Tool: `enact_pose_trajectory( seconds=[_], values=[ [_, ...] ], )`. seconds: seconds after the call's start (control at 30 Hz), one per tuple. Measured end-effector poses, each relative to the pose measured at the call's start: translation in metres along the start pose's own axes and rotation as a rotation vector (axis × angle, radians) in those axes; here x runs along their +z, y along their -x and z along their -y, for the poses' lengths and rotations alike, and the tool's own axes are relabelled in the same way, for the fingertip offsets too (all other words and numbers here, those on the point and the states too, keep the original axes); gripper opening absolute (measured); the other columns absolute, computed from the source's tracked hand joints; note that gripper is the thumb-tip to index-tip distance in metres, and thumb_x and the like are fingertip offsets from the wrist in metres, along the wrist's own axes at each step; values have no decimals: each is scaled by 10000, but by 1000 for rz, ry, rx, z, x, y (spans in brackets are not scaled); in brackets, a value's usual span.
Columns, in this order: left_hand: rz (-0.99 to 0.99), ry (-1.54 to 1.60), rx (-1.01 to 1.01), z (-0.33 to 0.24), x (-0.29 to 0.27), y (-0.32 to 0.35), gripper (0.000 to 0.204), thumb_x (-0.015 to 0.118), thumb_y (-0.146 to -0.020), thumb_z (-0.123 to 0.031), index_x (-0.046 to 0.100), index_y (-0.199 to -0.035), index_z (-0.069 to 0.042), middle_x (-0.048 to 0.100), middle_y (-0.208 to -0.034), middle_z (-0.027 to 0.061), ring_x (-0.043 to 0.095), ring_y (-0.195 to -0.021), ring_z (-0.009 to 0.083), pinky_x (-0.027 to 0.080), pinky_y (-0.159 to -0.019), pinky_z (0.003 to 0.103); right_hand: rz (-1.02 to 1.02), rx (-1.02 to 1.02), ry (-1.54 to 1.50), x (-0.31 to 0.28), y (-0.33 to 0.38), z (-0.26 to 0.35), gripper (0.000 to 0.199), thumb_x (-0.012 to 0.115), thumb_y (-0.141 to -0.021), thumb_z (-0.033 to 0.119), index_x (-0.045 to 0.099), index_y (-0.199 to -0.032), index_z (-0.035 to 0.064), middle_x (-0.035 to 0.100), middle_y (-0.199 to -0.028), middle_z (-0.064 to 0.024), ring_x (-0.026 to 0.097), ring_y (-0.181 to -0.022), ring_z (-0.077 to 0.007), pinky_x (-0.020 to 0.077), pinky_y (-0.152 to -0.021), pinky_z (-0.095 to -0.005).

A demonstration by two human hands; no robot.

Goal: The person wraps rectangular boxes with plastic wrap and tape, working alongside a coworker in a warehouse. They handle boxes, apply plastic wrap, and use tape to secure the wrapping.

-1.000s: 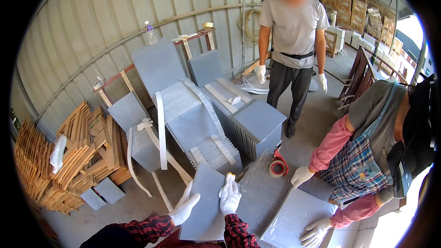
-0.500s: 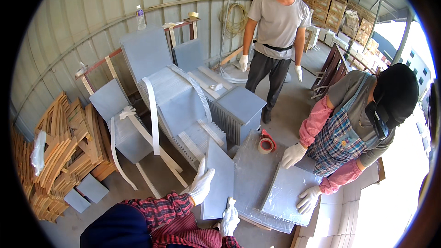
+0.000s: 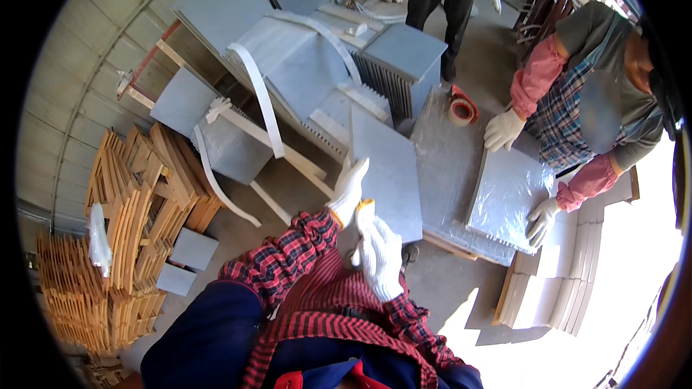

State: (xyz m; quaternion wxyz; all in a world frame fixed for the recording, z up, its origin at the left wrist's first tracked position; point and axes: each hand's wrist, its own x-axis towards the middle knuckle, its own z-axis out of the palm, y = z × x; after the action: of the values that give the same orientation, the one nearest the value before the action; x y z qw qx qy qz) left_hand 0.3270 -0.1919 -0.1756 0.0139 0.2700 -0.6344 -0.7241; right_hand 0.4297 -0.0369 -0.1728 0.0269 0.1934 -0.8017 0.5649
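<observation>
A grey rectangular slab stands tilted in front of me, left of the wrapped stack. My left hand, in a white knitted glove, is at its left edge with the fingers stretched upward. My right hand, also gloved, is just below the slab, before my red-and-black striped apron. Its fingers are drawn together around a whitish piece with a yellow edge, whose kind I cannot make out. To the right, a co-worker's gloved hands rest on a film-wrapped slab.
Red tape dispenser lies on the wrapped stack. Further grey slabs stand behind, with white strips hanging among them. Wooden frames are piled at left. Another person stands at the back. Light boxes sit at right.
My view has tilted downward, so more of my apron shows. My right hand has come up from the slab's lower edge toward my left hand. The co-worker's hands stay on the wrapped slab.
</observation>
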Motion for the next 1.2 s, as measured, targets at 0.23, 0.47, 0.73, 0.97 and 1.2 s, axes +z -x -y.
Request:
enact_pose_trajectory(
  seconds=[0.23,0.47,0.73,0.97,1.2],
  values=[
    [-60,128,-195,-31,3,25,533,585,-1005,-341,448,-1433,-52,566,-1292,98,573,-1152,189,496,-966,347,58,632,-69,-54,18,-137,356,550,-968,111,603,-1318,72,622,-1284,-147,651,-1006,-288,521,-853,-368],
    [-123,-9,-157,-30,-1,20,547,607,-996,-312,446,-1437,-33,569,-1296,111,564,-1158,190,482,-985,355,367,582,353,-102,-42,-150,409,528,-971,336,592,-1362,236,635,-1309,-84,638,-1150,-311,513,-946,-398],
    [-130,-56,-227,-46,13,22,464,647,-967,-235,529,-1362,-23,618,-1226,83,589,-1105,168,490,-965,329,251,363,621,-118,-174,-154,563,672,-870,337,463,-1363,164,591,-1256,-167,629,-1047,-441,533,-834,-534],
    [-112,-117,-164,-37,7,25,404,648,-954,-128,547,-1324,-4,633,-1200,69,599,-1059,142,495,-941,303,270,305,231,-69,-73,-171,638,521,-998,469,430,-1477,58,432,-1504,-239,403,-1392,-423,363,-1135,-472],
    [-134,-163,-62,-40,18,66,371,629,-929,-53,550,-1284,20,641,-1125,52,587,-988,108,498,-903,284,61,204,189,-7,-190,-204,633,499,-1017,399,365,-1478,-15,389,-1499,-297,349,-1404,-450,316,-1154,-473]
  ],
)
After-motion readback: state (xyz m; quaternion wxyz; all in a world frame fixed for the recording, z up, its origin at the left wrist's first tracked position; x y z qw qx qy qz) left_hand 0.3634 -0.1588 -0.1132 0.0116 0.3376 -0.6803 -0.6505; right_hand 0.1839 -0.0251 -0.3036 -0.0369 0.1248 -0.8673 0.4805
